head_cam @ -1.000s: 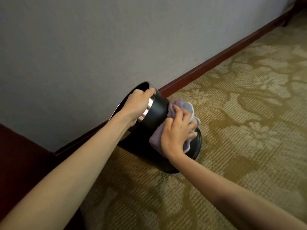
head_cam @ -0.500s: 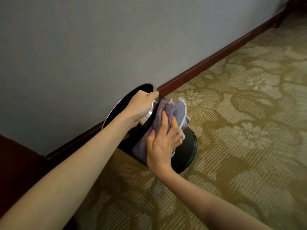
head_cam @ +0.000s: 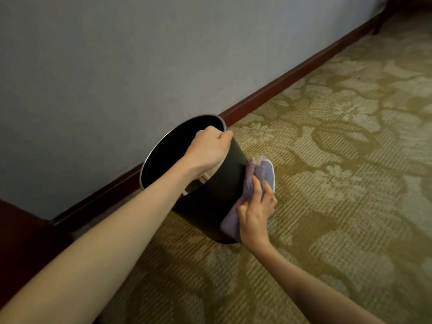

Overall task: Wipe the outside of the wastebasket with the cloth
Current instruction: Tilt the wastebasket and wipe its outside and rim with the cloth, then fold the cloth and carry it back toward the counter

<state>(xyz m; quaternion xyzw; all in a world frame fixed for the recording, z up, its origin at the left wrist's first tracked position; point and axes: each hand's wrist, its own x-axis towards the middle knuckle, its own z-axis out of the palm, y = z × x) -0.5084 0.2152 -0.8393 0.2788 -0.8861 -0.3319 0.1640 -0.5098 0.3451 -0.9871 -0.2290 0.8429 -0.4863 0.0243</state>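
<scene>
A black round wastebasket [head_cam: 210, 199] with a silver rim stands on the carpet near the wall, tipped toward the wall with its dark mouth facing up and left. My left hand [head_cam: 208, 150] grips the rim at its near right side. A lilac cloth [head_cam: 253, 183] is pressed flat against the basket's right outer wall by my right hand [head_cam: 256, 211], which holds the cloth's lower part. The basket's base is partly hidden behind the cloth and hand.
A grey wall [head_cam: 117, 66] with a dark red-brown baseboard [head_cam: 292, 76] runs diagonally behind the basket. Patterned olive carpet [head_cam: 339, 183] stretches to the right and front. Dark wooden furniture [head_cam: 21, 230] sits at the left edge.
The basket has swung from lying well over on its side to nearly upright, its mouth now in sight. My right hand and cloth slid from the basket's upper side to its right wall.
</scene>
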